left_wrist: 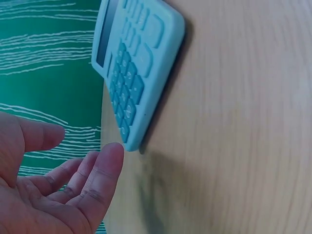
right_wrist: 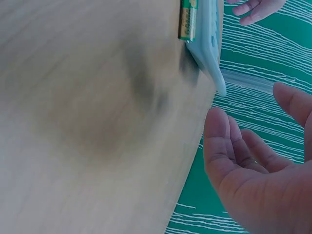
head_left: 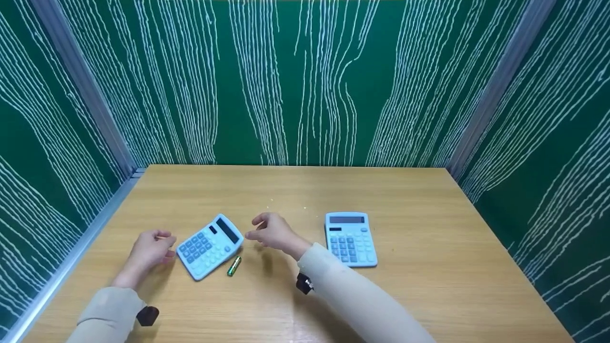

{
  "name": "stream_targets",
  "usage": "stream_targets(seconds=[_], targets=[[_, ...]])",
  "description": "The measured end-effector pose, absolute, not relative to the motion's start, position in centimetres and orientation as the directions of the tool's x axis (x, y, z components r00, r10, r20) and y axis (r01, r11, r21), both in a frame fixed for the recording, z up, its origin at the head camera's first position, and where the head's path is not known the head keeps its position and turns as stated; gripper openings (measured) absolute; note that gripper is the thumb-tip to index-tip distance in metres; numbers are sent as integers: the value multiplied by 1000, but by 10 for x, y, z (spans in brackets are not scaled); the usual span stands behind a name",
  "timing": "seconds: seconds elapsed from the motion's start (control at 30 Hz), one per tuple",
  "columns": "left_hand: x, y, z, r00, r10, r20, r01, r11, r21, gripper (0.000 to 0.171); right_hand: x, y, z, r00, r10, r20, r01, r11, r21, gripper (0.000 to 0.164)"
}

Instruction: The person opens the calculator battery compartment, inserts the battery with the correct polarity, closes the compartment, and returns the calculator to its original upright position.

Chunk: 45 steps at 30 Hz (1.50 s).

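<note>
A light blue calculator [head_left: 209, 247] lies face up and turned at an angle on the table, its screen toward the upper right. My left hand [head_left: 151, 250] is just off its lower left corner, fingers loosely bent with nothing in them; in the left wrist view the fingertips [left_wrist: 113, 155] come right up to that corner. On the other side, my right hand [head_left: 274, 232] hovers by the screen end, thumb and fingers apart and holding nothing. A green and gold battery [head_left: 234, 266] lies beside the calculator's near edge, also seen in the right wrist view.
A second light blue calculator [head_left: 350, 238] lies upright to the right, its lower left corner partly behind my right sleeve. The wooden table [head_left: 429, 286] meets green walls [head_left: 248, 95] with white wavy lines at the back and sides. Small pale specks dot the table behind my right hand.
</note>
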<state>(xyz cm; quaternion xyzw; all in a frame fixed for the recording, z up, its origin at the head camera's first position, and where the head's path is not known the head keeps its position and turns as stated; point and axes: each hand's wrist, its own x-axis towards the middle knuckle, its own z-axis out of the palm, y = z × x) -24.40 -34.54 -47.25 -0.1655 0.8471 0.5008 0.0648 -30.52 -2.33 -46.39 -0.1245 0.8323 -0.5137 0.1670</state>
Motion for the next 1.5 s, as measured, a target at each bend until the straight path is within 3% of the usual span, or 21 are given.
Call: stream_targets(seconds=[0.7,1.17,1.5], targets=[[-244,-335,-485,-917,-190,-352,-400,439,805,57,-304,-47,-490,-892,-429,-142,-59,422,-905,51],[-251,-326,-484,-921,-157,-356,-381,550,743,55,-302,-64,-495,-924,-366,-107,-63,423,-904,20],[-251,-325,-483,-929,-203,-309,-370,554,746,51,-301,-67,-498,-923,-370,-101,-62,404,-913,14]])
